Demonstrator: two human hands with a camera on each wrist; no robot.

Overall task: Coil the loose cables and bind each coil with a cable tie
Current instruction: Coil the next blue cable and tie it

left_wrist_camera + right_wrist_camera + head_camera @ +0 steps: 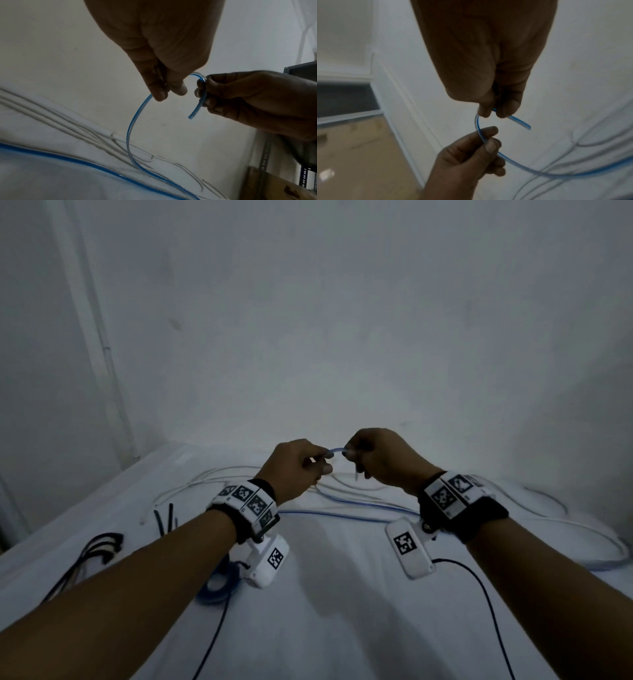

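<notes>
Both hands, left (301, 465) and right (373, 457), pinch the blue cable (132, 121) near its end; coiling barely begun, white cables (205, 477) loose, ties (164, 518) unused

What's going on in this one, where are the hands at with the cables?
A person is starting on a clear cable with a blue stripe. The right hand pinches it close to its cut end, which pokes free; the left hand pinches it a little further along, so a short arch bends between them above the white-covered table. The rest of that cable trails loose on the table among white cables. A blue coil and black cable ties lie near the left forearm.
</notes>
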